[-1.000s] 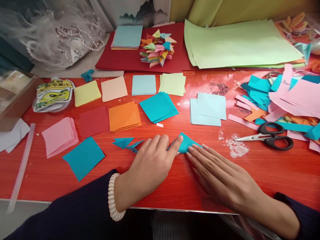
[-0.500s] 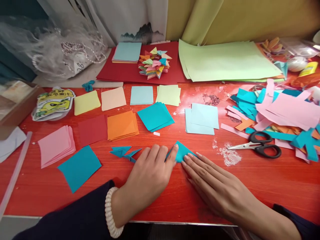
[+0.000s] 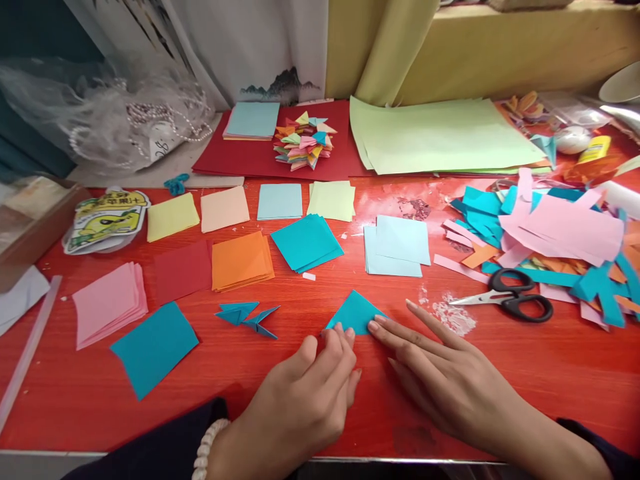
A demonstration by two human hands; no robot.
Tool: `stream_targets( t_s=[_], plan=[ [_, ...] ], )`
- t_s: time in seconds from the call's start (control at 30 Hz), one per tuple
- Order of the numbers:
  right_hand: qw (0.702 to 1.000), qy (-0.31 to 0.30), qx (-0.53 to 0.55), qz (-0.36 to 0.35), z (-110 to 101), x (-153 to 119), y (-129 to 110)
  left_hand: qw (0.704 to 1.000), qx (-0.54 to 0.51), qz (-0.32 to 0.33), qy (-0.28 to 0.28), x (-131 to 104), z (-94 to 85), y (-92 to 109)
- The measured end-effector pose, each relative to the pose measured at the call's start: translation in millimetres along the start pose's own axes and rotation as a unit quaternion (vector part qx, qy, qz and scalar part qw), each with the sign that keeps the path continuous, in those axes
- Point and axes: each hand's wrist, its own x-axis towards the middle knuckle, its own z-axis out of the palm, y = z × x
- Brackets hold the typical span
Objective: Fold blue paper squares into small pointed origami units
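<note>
A blue sheet of paper (image 3: 354, 312), folded into a triangle, lies on the red table in front of me. My left hand (image 3: 313, 383) has its fingers curled together, with the fingertips at the triangle's lower left edge. Resting on the triangle's right corner are the outstretched fingertips of my right hand (image 3: 440, 363), its fingers apart. Left of the triangle lie folded blue paper pieces (image 3: 247, 317), and beyond them a flat blue square (image 3: 155, 349).
Stacks of pink (image 3: 107, 303), red (image 3: 183, 270), orange (image 3: 241, 262) and blue (image 3: 307, 243) paper squares lie beyond my hands. Black-handled scissors (image 3: 515, 293) rest at the right beside paper scraps (image 3: 565, 230). A colourful folded-paper ring (image 3: 303, 143) sits at the back.
My left hand has drawn back toward me, from the triangle's upper left edge to its lower edge. More of the triangle shows. My right fingers have spread slightly.
</note>
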Motion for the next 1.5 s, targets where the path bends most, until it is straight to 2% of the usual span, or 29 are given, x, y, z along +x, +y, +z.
stream_targets(
  t_s=[0.1, 0.3, 0.53, 0.7, 0.83, 0.9, 0.97, 1.03, 1.17, 1.3, 1.37, 1.5],
  plan=[
    [1.0, -0.003, 0.006, 0.01, -3.2, -1.9, 1.6, 1.0, 0.006, -0.005, -0.008, -3.0, -2.6, 0.2],
    [1.0, -0.017, 0.012, 0.01, -0.7, -6.5, 3.2, 0.999, 0.016, -0.032, 0.011, -11.5, -4.3, -2.2],
    [0.997, -0.052, -0.046, 0.023, -4.7, -25.5, 10.3, 0.999, 0.008, -0.035, 0.001, -14.4, -3.9, -2.7],
    [0.995, -0.025, -0.086, 0.036, -12.7, -37.3, 14.2, 0.999, -0.025, -0.019, -0.018, -17.7, -1.5, -10.7],
    [0.993, 0.054, -0.105, 0.028, -16.9, -38.6, 16.6, 0.993, -0.073, 0.049, -0.079, -19.5, -1.7, -27.0],
    [0.992, 0.093, -0.083, 0.016, -21.0, -33.1, 16.5, 0.987, -0.09, 0.065, -0.113, -13.6, -1.8, -34.3],
    [0.994, 0.096, -0.055, 0.026, -27.7, -22.2, 15.3, 0.984, -0.103, 0.053, -0.137, -2.4, -1.3, -38.6],
    [0.993, 0.099, -0.038, 0.052, -36.5, -6.4, 13.1, 0.982, -0.117, 0.011, -0.151, 11.2, 0.1, -39.8],
    [0.986, 0.149, -0.015, 0.071, -49.9, 30.3, 9.5, 0.96, -0.2, -0.059, -0.186, 30.4, 3.9, -38.3],
    [0.977, 0.18, 0.053, 0.097, -40.8, 50.9, 14.5, 0.938, -0.283, -0.079, -0.184, 30.2, 6.1, -40.0],
    [0.983, 0.135, 0.101, 0.075, -30.0, 51.5, 19.4, 0.937, -0.301, -0.07, -0.163, 26.6, 8.0, -42.5],
    [0.989, -0.017, 0.146, 0.01, -13.6, 42.9, 26.0, 0.949, -0.286, -0.029, -0.129, 20.2, 14.8, -47.9]
  ],
)
